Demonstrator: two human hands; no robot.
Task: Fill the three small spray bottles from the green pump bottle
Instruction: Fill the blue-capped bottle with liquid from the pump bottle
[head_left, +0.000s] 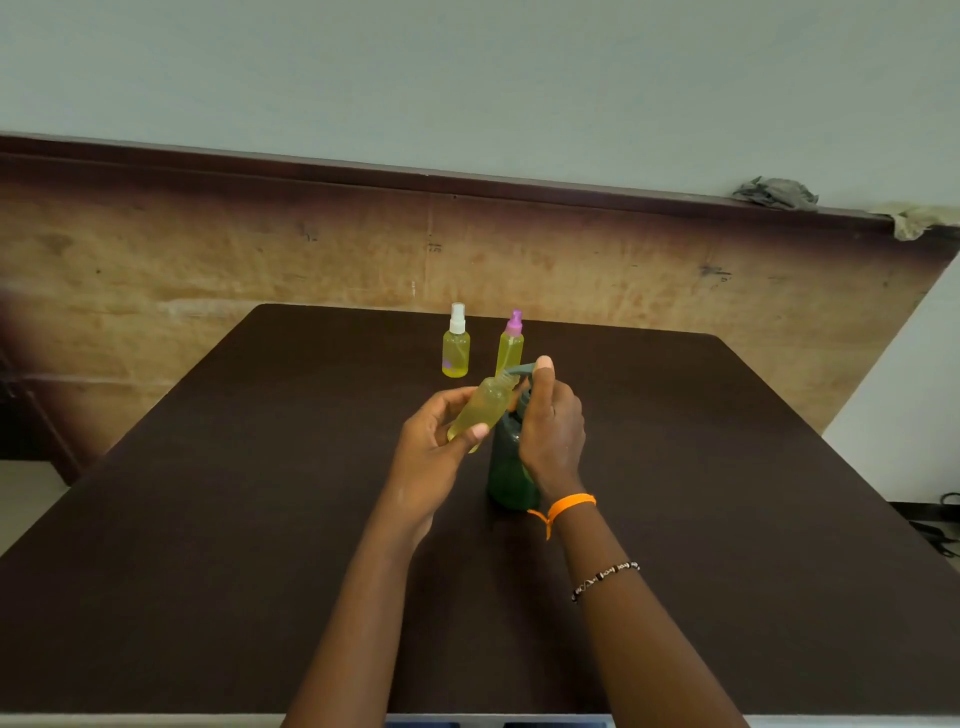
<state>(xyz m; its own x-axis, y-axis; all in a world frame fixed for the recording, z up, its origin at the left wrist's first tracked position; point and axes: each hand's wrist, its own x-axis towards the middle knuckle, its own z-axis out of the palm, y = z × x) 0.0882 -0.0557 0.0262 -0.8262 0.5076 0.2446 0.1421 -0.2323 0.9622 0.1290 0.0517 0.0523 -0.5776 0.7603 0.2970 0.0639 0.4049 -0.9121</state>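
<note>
Uncapped spray bottle (480, 410), clear plastic, holding pale yellow liquid almost to the shoulder: left hand (434, 447) is gripping it tilted, bare neck touching the spout of the green pump bottle (509, 467). Pump bottle, dark translucent green, is standing mid-table (208, 519); right hand (550, 421) is wrapping its neck, one finger lying on the pump head. White-capped bottle (456, 343) and purple-capped bottle (511, 345), both yellow-filled, are standing upright just behind, near each other.

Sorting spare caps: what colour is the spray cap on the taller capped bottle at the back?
Purple, on the taller bottle; clearest in the head view.
</note>
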